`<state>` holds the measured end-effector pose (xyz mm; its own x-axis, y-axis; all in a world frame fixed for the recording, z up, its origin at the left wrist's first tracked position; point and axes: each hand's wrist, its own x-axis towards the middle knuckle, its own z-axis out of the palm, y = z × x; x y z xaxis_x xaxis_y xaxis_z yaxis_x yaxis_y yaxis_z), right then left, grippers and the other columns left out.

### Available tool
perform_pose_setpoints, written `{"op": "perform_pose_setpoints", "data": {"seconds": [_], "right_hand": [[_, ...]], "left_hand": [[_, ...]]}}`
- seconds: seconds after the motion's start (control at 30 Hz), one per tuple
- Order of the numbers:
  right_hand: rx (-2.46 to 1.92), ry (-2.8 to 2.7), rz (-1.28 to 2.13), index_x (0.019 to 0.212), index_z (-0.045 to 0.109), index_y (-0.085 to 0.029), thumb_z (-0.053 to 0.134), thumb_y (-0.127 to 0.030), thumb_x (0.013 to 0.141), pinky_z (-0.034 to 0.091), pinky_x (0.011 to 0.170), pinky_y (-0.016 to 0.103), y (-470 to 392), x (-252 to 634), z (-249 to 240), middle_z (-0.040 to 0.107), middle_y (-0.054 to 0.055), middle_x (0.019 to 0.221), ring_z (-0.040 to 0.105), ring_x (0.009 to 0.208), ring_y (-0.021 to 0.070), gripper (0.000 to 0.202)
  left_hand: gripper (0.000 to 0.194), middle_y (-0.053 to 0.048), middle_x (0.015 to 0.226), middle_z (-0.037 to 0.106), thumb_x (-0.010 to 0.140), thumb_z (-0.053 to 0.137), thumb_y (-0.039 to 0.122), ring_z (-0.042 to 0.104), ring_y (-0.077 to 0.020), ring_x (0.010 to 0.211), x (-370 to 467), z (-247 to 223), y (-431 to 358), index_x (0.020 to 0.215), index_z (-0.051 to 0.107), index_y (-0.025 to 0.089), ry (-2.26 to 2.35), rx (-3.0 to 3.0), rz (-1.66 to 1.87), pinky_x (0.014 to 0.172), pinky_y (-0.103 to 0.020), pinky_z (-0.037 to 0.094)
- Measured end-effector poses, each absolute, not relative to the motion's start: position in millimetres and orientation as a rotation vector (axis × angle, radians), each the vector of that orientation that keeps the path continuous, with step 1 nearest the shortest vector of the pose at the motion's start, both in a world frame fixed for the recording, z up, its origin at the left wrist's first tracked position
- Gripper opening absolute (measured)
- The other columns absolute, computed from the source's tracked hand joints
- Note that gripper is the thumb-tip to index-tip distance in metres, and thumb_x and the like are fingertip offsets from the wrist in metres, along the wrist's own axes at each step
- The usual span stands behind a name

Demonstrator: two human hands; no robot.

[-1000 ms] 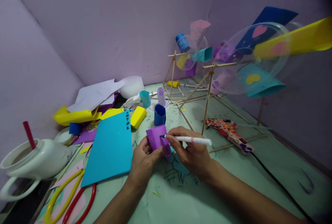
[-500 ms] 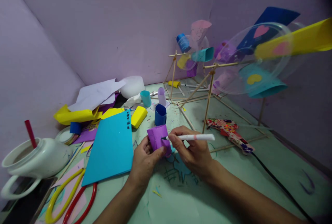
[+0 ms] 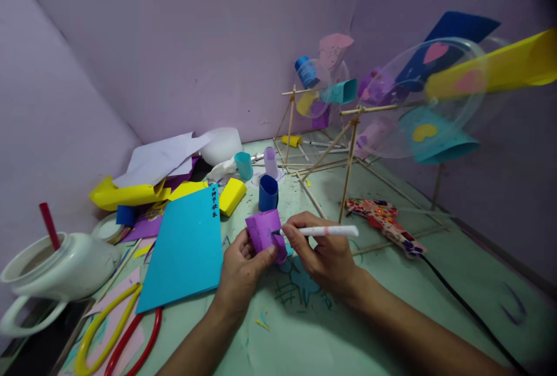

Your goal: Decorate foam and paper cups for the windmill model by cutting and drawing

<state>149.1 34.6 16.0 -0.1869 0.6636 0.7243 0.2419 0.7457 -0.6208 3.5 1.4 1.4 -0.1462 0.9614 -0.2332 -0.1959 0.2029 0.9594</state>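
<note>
My left hand point(image 3: 244, 267) is closed around a purple paper tube point(image 3: 263, 230), its thumb pressed on the lower front. In my right hand point(image 3: 322, 254) is a white marker pen point(image 3: 333, 230) with a pink band. The pen's dark tip rests at the face of the purple tube, though any fresh mark is too small to make out. Just behind the tube stands a dark blue paper tube point(image 3: 268, 193). A yellow paper tube point(image 3: 232, 196) lies to its left, and a teal paper tube point(image 3: 244, 166) and a lilac one point(image 3: 270, 161) stand farther back.
A blue card point(image 3: 185, 248) with handwriting lies left of my hands. Scissors point(image 3: 93, 324) and a white teapot point(image 3: 78, 266) are at far left. Stick frames bearing paper-cup wheels point(image 3: 444, 97) stand at right. A patterned glue gun point(image 3: 385, 222) with a black cord lies beside them.
The whole view has shifted very slightly. Both hands, the purple tube and the pen keep nearly the same positions.
</note>
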Motion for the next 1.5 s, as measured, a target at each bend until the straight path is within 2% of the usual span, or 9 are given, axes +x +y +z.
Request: {"op": "perform_pose_setpoints", "data": {"seconds": [0.17, 0.3, 0.6, 0.97, 1.27, 1.5], "right_hand": [[-0.705, -1.67, 0.506, 0.075, 0.058, -0.019, 0.053, -0.017, 0.085, 0.044, 0.046, 0.021, 34.2, 149.4, 16.7, 0.06, 0.0, 0.06, 0.056, 0.05, 0.0108, 0.012], [-0.779, -1.574, 0.537, 0.073, 0.059, -0.019, 0.052, -0.019, 0.086, 0.043, 0.046, 0.022, 34.6, 151.2, 17.8, 0.058, -0.002, 0.058, 0.052, 0.048, 0.0101, 0.014], [-0.775, -1.591, 0.696, 0.076, 0.058, -0.019, 0.053, -0.026, 0.087, 0.045, 0.047, 0.022, 35.2, 147.1, 12.1, 0.057, -0.003, 0.06, 0.055, 0.051, 0.0107, 0.013], [-0.813, -1.598, 0.649, 0.072, 0.058, -0.018, 0.052, -0.024, 0.087, 0.043, 0.047, 0.021, 36.3, 150.3, 13.6, 0.055, -0.003, 0.058, 0.053, 0.049, 0.0096, 0.016], [-0.739, -1.608, 0.685, 0.071, 0.056, -0.018, 0.052, -0.022, 0.086, 0.043, 0.044, 0.019, 28.8, 146.4, 15.3, 0.056, -0.002, 0.058, 0.053, 0.047, 0.0089, 0.016], [-0.847, -1.573, 0.62, 0.07, 0.058, -0.018, 0.053, -0.022, 0.086, 0.042, 0.046, 0.021, 35.5, 149.6, 12.7, 0.055, -0.003, 0.056, 0.05, 0.047, 0.0087, 0.016]], "left_hand": [[0.066, -0.013, 0.103, 0.072, 0.054, 0.081, 0.031, 0.064, -0.0309, 0.099, 3.8, 2.9, 0.6, 0.114, 0.06, 0.013, 1.281, 0.779, 1.271, 0.079, -0.036, 0.052], [0.064, -0.014, 0.106, 0.07, 0.057, 0.08, 0.03, 0.064, -0.0312, 0.101, 1.2, 1.1, 0.7, 0.115, 0.058, 0.013, 1.255, 0.791, 1.241, 0.082, -0.038, 0.052], [0.069, -0.017, 0.113, 0.067, 0.06, 0.079, 0.028, 0.062, -0.0311, 0.104, -0.9, -1.6, -1.3, 0.122, 0.053, 0.011, 1.177, 0.786, 1.25, 0.091, -0.041, 0.047], [0.074, -0.017, 0.111, 0.068, 0.059, 0.08, 0.027, 0.064, -0.0308, 0.1, -0.7, -1.2, -1.0, 0.125, 0.05, 0.01, 1.142, 0.752, 1.264, 0.088, -0.041, 0.049], [0.07, -0.016, 0.1, 0.071, 0.058, 0.08, 0.027, 0.067, -0.0287, 0.084, 1.7, 1.2, -0.3, 0.119, 0.053, 0.008, 1.132, 0.746, 1.278, 0.077, -0.041, 0.054], [0.073, -0.016, 0.104, 0.071, 0.056, 0.081, 0.026, 0.067, -0.0289, 0.091, 0.5, -0.1, -1.0, 0.121, 0.054, 0.01, 1.13, 0.721, 1.283, 0.08, -0.037, 0.052]]}}
